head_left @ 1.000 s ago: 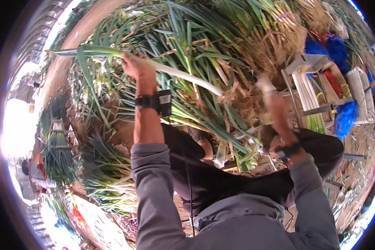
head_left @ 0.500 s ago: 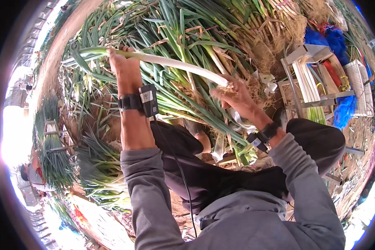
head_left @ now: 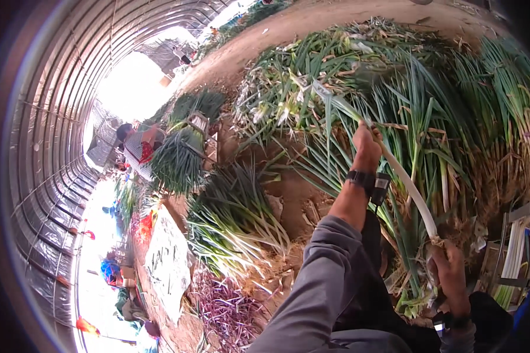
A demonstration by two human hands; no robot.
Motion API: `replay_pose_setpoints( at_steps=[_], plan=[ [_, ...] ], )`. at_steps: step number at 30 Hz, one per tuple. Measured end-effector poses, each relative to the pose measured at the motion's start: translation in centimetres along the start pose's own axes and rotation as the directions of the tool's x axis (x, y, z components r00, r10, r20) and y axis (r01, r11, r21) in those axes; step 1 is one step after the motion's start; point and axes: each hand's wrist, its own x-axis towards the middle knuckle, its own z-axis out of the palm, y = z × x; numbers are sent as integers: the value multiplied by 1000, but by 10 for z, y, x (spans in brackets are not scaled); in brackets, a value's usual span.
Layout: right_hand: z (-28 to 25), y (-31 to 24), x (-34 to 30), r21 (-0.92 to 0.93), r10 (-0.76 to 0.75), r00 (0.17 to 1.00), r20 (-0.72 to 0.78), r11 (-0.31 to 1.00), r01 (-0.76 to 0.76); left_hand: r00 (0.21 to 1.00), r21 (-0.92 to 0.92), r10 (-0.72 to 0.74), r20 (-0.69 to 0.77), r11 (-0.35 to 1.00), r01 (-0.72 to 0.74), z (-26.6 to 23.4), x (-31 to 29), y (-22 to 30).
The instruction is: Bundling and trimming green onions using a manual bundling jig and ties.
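Observation:
A long green onion [head_left: 410,178] with a white shank runs slantwise between my two hands. My left hand [head_left: 367,144] is wrapped round its upper part, where the white turns to green leaves. At its root end, my right hand [head_left: 451,272] has its fingers closed on the roots at the base of the shank. Both wrists wear black bands, the left one with a small box on it. Beneath and beyond my hands spreads a large heap of green onions [head_left: 415,112], leaves and roots tangled together.
More green onions [head_left: 241,220] lie on the ground to the left, with purplish peelings [head_left: 221,303] and a white sheet [head_left: 168,259] nearby. Further off, a person [head_left: 141,147] is beside a rack of onions [head_left: 185,156]. A metal frame [head_left: 524,217] holds white stalks at right.
The view has swung left, so the arched tunnel wall and the other person now show more. Both hands still hold the same green onion, which now slants more steeply in the picture.

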Motion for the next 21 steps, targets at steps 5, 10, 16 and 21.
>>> replay_pose_setpoints(
  at_steps=[5,10,16,21],
  plan=[
    [6,6,-8,-219,-209,976,-61,957,191,994,110,50,-94,993,-40,-1,1,-5],
    [5,-8,-29,-301,-127,989,-82,949,96,990,77,135,35,988,-137,-10,7,-24],
    [-42,52,-99,-403,-408,905,-122,853,330,873,215,481,80,847,-487,-33,57,31],
    [-122,65,-55,-902,-728,611,-310,428,52,960,-19,246,131,969,-245,6,15,1]
  ],
)
